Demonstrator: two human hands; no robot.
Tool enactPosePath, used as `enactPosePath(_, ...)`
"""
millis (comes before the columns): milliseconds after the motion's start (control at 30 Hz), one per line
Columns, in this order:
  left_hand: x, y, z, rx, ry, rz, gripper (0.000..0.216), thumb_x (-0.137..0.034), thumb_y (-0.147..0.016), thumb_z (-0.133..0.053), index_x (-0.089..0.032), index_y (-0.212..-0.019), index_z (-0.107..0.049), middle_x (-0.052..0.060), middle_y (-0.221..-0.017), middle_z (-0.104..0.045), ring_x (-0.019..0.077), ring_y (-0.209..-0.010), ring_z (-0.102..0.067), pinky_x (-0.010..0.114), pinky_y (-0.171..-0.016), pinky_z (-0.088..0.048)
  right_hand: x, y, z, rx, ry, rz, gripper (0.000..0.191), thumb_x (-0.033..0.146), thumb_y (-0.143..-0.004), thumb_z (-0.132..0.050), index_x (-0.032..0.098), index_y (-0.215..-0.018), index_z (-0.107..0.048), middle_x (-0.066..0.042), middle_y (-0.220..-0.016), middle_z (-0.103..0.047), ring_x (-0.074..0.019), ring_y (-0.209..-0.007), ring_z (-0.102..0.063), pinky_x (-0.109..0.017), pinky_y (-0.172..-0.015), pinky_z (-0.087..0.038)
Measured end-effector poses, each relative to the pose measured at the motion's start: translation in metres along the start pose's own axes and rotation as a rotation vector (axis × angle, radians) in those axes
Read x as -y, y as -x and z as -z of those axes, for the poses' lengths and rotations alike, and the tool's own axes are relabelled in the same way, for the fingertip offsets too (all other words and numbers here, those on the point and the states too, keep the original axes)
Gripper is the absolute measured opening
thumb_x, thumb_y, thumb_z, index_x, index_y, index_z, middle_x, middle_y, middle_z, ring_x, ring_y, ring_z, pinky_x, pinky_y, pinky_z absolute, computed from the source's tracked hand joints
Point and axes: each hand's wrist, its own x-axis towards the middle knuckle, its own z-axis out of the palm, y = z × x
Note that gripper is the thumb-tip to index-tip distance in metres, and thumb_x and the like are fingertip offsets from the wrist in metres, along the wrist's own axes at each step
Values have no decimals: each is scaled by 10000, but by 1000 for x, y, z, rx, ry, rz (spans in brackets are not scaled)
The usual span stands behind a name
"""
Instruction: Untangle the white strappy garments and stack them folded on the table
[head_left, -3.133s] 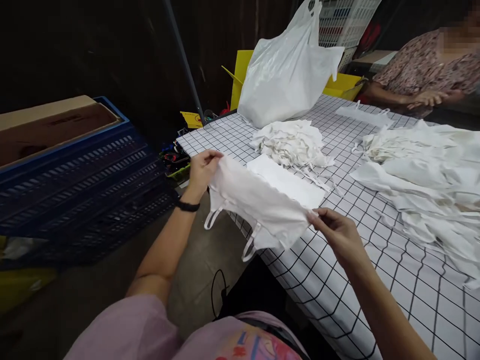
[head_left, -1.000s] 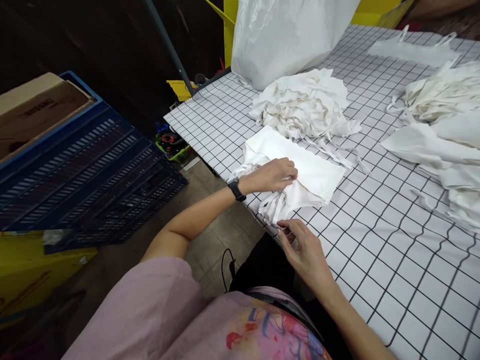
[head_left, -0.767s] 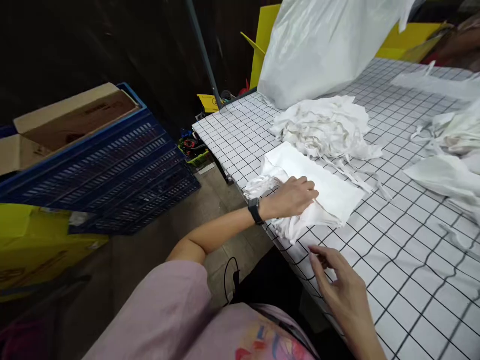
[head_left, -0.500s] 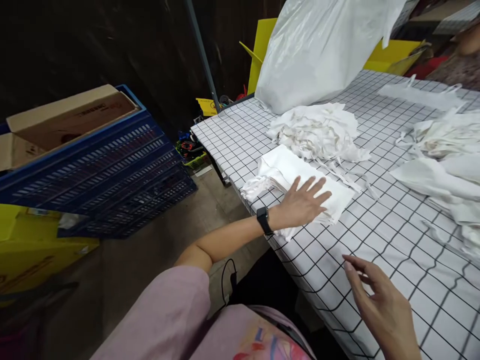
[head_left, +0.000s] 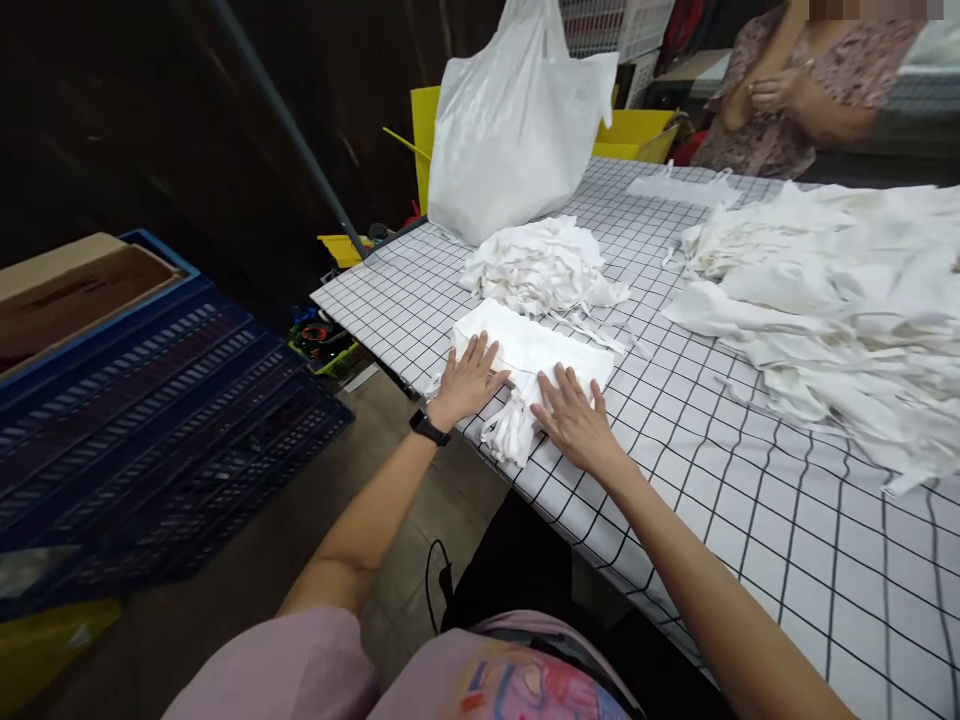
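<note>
A flat stack of folded white cloth pieces [head_left: 540, 345] lies near the front edge of the table, its straps hanging toward the edge. My left hand [head_left: 466, 378] rests flat on the stack's left part, fingers spread, a black watch on the wrist. My right hand [head_left: 574, 418] presses flat on the stack's right part, fingers stretched out. Neither hand grips anything.
The table has a white cover with a black grid [head_left: 750, 500]. A loose heap of white pieces [head_left: 538, 268] lies behind the stack, a bigger pile [head_left: 832, 300] at the right, a white plastic bag [head_left: 514, 130] at the back. Blue crates [head_left: 150, 400] stand left. Another person [head_left: 795, 90] sits at the far side.
The white piece I held up was laid on the stack. My left hand opened flat on it, and my right hand came back from the table's edge onto the stack.
</note>
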Motion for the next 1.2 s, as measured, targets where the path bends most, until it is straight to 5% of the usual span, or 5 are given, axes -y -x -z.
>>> enactPosePath(367,6,-4,1,2,31,17,693,-572,-1073,-215,-222,-1671,-213,101,-1753,-59,366,-1624,-96,666,-1270,-189,-5,1,-8,-51,-56,28,660,556,-1095,-252,258,-1683,-226,-84,-1748,-44,-263,-1623,-26,-590,-1293,-38)
enactPosePath(533,-32,2,5,-186,23,-126,621,-464,-1096,-215,-166,-1624,-352,117,-1742,-161,319,-1631,-91,616,-1301,-163,-15,19,-2,-138,-70,41,630,495,-1107,-267,208,-1667,-281,-93,-1746,-112,-243,-1624,-66,-542,-1306,-87)
enactPosePath(733,-93,-3,-3,-66,-19,-370,597,-452,-1102,-246,-198,-1638,-317,87,-1716,-280,276,-1620,-188,543,-1314,-214,-32,57,8,-94,-124,-13,633,501,-1097,-301,135,-1602,-411,-158,-1719,-238,-276,-1611,-175,-529,-1292,-208)
enactPosePath(1000,-117,-7,-3,11,-122,-321,622,-501,-1096,-263,-189,-1628,-342,121,-1692,-329,319,-1596,-260,586,-1300,-230,-73,108,27,-4,-222,-38,627,532,-1086,-313,153,-1556,-484,-159,-1698,-307,-308,-1572,-300,-527,-1238,-351)
enactPosePath(1200,-130,-1,-11,-123,-77,-308,695,-553,-1076,-326,-104,-1605,-347,167,-1681,-338,294,-1597,-261,553,-1307,-255,-112,84,39,-91,-370,-6,563,454,-1071,-343,199,-1553,-482,-132,-1641,-434,-299,-1512,-421,-518,-1205,-414)
